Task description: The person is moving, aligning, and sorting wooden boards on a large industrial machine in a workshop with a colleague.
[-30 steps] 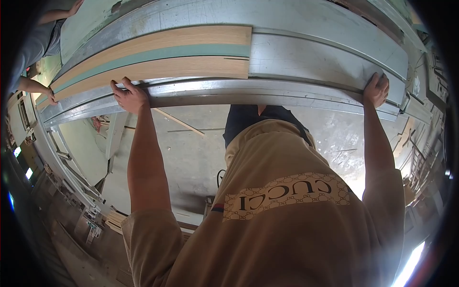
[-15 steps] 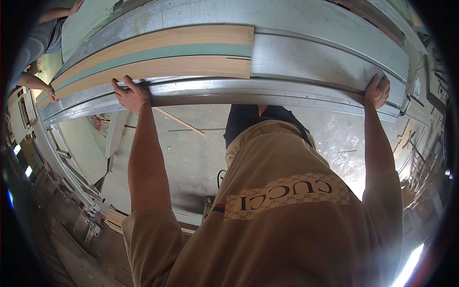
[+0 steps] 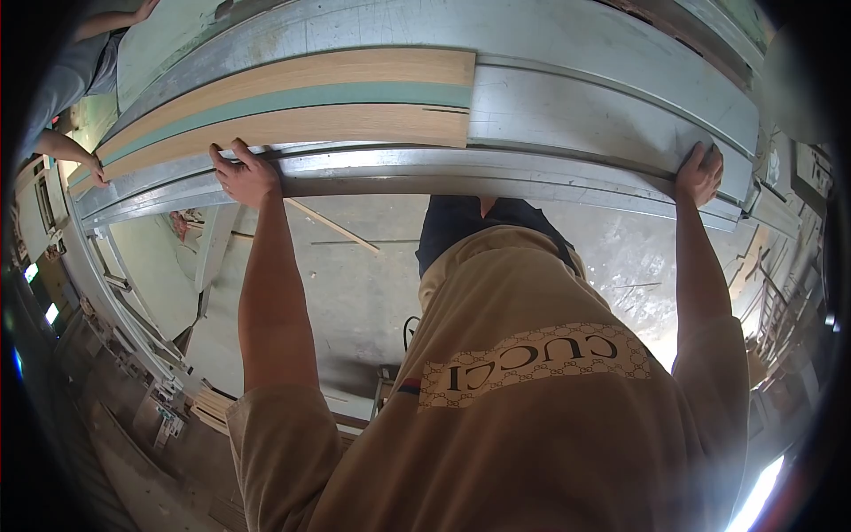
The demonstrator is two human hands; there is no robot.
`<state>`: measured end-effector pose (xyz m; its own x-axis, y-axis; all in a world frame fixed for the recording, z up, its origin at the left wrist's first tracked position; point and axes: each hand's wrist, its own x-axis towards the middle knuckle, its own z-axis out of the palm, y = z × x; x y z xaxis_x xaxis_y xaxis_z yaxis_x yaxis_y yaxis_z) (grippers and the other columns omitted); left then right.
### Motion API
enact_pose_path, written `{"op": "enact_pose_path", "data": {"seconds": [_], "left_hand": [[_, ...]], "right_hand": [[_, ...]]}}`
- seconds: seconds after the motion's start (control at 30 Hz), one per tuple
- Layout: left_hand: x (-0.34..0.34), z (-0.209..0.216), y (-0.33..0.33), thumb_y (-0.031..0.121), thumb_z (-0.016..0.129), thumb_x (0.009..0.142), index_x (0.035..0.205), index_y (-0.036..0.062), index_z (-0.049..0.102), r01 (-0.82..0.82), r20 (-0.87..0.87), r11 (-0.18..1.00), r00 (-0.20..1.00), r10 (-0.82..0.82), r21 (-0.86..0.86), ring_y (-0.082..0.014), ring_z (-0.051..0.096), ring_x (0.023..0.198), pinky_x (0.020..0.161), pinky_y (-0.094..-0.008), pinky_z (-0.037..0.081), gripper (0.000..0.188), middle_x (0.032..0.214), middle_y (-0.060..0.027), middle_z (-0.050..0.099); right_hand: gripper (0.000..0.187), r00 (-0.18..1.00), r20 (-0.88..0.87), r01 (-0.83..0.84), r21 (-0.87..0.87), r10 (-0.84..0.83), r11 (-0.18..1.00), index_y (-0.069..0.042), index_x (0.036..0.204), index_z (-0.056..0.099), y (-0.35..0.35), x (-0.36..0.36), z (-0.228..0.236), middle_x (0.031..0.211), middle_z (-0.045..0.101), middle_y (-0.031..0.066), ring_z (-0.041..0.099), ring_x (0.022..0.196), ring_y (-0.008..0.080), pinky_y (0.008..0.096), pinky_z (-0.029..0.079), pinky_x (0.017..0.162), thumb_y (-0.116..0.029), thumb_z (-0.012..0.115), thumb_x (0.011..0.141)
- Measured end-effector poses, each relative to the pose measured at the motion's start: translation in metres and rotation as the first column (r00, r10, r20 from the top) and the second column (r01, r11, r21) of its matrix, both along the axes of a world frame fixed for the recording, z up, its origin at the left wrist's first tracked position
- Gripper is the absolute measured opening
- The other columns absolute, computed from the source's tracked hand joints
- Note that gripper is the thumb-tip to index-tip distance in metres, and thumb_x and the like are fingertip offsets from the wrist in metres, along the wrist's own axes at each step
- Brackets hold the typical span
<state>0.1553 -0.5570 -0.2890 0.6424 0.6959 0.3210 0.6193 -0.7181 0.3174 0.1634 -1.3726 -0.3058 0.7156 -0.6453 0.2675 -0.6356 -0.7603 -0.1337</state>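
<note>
Wood-toned strips (image 3: 372,125) near left hand (image 3: 248,180), right hand (image 3: 700,177) apart; hands curled over rail (image 3: 479,168).

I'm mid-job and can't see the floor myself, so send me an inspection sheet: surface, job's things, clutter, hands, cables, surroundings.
Surface: grey metal table, scuffed, with a metal rail along the person's side.
Job's things: wood-toned board with a green band, flat on the table's left part; thin dark line near its right end.
Clutter: wooden stick on the floor.
Left hand: at the rail, beside the board; board contact unclear.
Right hand: at the rail's right part; grip unclear.
Cables: dark loop beside the shirt, possibly one; cannot tell.
Surroundings: another person's hand at the board's far left end; grey floor below.
</note>
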Motion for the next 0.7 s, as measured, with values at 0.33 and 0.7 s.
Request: {"op": "enact_pose_path", "data": {"seconds": [0.33, 0.7], "left_hand": [[-0.0008, -0.0004, -0.0009, 0.066, 0.045, 0.108, 0.162, 0.018, 0.048, -0.011, 0.002, 1.0, 1.0, 0.011, 0.002, -0.0418, 0.058, 0.133, 0.114, -0.0536, 0.041, 0.072, 0.146, -0.0202, 0.061], [-0.0007, -0.0003, 0.0006, 0.067, 0.044, 0.108, 0.162, 0.0175, 0.048, -0.029, -0.015, 0.999, 0.999, 0.029, -0.014, -0.0428, 0.057, 0.134, 0.115, -0.0542, 0.04, 0.074, 0.147, -0.0212, 0.06]], "right_hand": [[0.069, 1.0, -0.007, 0.005, 0.011, -0.005, 1.0, -0.022, 0.154, 0.056, 0.0009, 0.0004, 0.0012, 0.159, 0.056, 0.0112, 0.053, 0.144, 0.0408, 0.0554, 0.04, 0.118, -0.067, 0.054, 0.101], [0.068, 1.0, 0.008, 0.008, 0.008, -0.008, 1.0, -0.022, 0.153, 0.057, 0.0008, -0.0002, -0.0003, 0.159, 0.057, 0.0113, 0.052, 0.145, 0.0402, 0.0548, 0.039, 0.118, -0.067, 0.054, 0.101]]}}
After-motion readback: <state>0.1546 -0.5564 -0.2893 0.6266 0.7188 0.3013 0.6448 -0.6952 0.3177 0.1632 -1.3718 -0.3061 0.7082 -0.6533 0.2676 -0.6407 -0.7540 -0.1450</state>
